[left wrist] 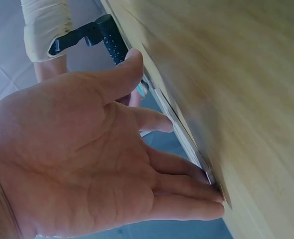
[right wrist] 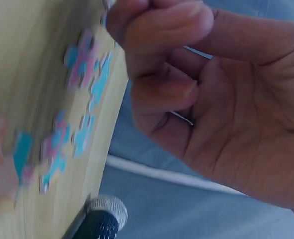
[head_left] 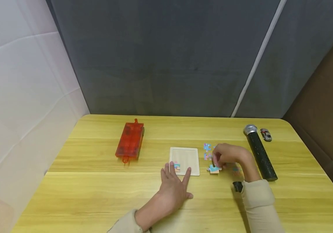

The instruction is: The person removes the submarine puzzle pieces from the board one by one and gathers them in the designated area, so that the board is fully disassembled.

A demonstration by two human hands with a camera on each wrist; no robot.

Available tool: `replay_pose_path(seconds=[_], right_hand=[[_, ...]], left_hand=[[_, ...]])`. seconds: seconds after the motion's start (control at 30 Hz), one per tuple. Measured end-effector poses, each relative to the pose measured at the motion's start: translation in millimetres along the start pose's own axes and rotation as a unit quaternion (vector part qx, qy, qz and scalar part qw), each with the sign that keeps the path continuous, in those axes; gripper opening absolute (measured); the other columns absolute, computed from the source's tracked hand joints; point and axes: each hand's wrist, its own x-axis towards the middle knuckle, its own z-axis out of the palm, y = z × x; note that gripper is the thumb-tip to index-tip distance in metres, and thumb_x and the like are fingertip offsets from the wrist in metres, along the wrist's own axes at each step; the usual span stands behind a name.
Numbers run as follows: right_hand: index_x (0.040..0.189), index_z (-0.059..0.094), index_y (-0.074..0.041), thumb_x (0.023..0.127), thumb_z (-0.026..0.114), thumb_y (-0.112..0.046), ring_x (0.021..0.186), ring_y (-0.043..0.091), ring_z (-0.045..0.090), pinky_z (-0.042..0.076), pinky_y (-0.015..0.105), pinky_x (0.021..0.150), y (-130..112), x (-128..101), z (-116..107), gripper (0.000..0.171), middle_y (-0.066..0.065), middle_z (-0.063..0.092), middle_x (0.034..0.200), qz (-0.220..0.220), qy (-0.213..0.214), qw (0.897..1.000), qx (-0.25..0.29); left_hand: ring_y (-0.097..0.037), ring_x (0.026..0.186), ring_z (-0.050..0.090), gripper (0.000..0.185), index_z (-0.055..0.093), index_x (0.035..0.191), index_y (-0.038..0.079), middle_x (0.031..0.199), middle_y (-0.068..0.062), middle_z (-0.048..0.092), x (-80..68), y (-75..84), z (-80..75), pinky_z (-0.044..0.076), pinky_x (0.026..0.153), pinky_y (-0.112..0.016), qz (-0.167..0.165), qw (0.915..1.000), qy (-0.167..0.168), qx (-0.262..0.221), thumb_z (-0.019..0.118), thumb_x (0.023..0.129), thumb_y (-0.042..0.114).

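Observation:
A pale square puzzle tray [head_left: 194,158] lies on the table, with one puzzle piece [head_left: 177,168] in its lower left corner. My left hand [head_left: 172,191] rests at the tray's near edge with fingers spread and straight; the left wrist view shows its palm and the fingertips at the tray's side. With curled fingers, my right hand [head_left: 227,153] pinches a blue and tan puzzle piece [head_left: 214,169] just right of the tray. In the right wrist view this hand's fingertips are near the top edge. Several loose puzzle pieces [head_left: 207,147] lie behind and beside it, partly hidden by the hand.
A black microphone [head_left: 261,153] with a silver head lies on the right, next to a toy car [head_left: 266,134]. A translucent red case [head_left: 130,140] sits at the back left. The wooden table [head_left: 96,194] meets a grey wall behind.

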Motion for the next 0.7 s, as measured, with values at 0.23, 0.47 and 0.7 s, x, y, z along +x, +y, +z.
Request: replay_pose_path(seconds=[0.23, 0.47, 0.7], right_hand=[[0.07, 0.074, -0.004, 0.089, 0.061, 0.018, 0.053, 0.011, 0.05, 0.042, 0.024, 0.056, 3, -10, -2, 0.031, 0.0, 0.06, 0.064, 0.083, 0.029, 0.995, -0.054], [0.058, 0.052, -0.016, 0.09, 0.057, 0.016, 0.05, 0.01, 0.045, 0.033, 0.018, 0.049, -3, -5, 5, 0.045, -0.003, 0.047, 0.055, 0.131, 0.045, 0.986, -0.092], [0.074, 0.059, -0.009, 0.105, 0.062, 0.002, 0.054, 0.015, 0.054, 0.043, 0.024, 0.053, -7, -1, 12, 0.032, 0.004, 0.058, 0.065, 0.183, 0.066, 0.971, -0.142]], left_hand=[[-0.055, 0.154, 0.044, 0.092, 0.022, 0.177, 0.032, 0.164, -0.04, 0.041, 5.7, 1.6, 9.5, 0.052, 0.118, -0.055, -0.011, 0.9983, -0.015, -0.055, 0.029, 0.101, 0.085], [-0.055, 0.156, 0.042, 0.097, 0.024, 0.177, 0.034, 0.167, -0.04, 0.037, 8.7, 1.7, 8.8, 0.049, 0.12, -0.058, -0.03, 0.9939, -0.019, -0.105, 0.026, 0.098, 0.09], [-0.053, 0.155, 0.043, 0.099, 0.027, 0.176, 0.035, 0.167, -0.039, 0.038, 13.0, 4.3, 16.5, 0.05, 0.119, -0.057, -0.03, 0.9942, -0.009, -0.103, 0.026, 0.096, 0.092]])
